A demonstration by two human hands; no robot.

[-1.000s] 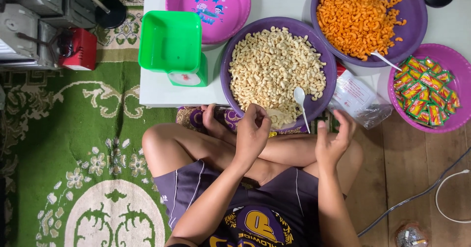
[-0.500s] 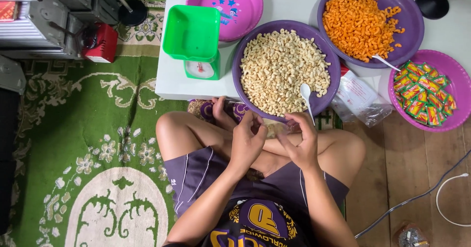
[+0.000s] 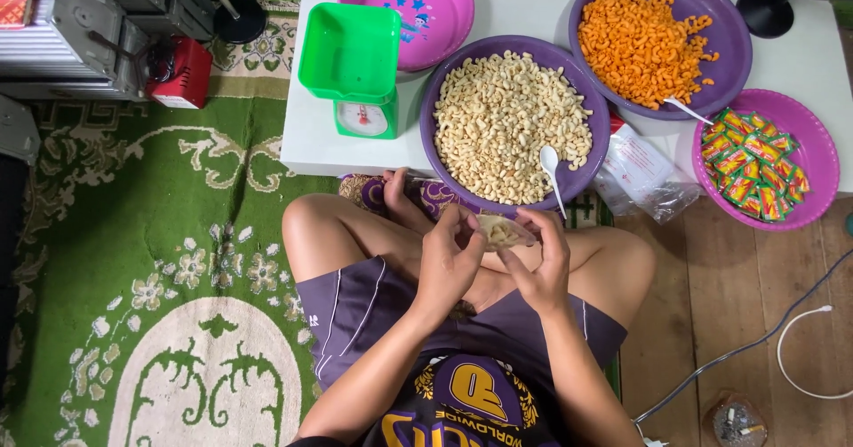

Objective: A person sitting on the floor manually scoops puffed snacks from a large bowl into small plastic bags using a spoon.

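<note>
The green patterned carpet (image 3: 133, 260) is spreading across the left of the view, and the white low table (image 3: 498, 7) is sitting at twelve o'clock from the person's crossed legs. On it, the purple basin of pale macaroni snacks (image 3: 514, 123) is standing nearest, directly at twelve o'clock from the hands, with a white spoon (image 3: 551, 171) leaning in its near edge; the purple basin of orange snacks (image 3: 659, 40) is lying at about one o'clock, the pink basin of small green and red sachets (image 3: 764, 158) at two o'clock, the empty pink basin (image 3: 416, 11) at eleven o'clock, and the green kitchen scale (image 3: 353, 65) just left of it. A stack of clear plastic bags (image 3: 641, 176) is resting between the pale basin and the sachets. Over the lap, the left hand (image 3: 449, 260) and right hand (image 3: 544, 265) are both closing around a small clear bag of pale snacks (image 3: 499, 230), fingers curled and pinching its mouth from nine and three o'clock. Judging from this, the bag is being gathered or closed, and doing it well seems to call for keeping the mouth pointing upward, holding the filled part low, and pinching evenly on both sides so that no pieces are spilling onto the legs.
</note>
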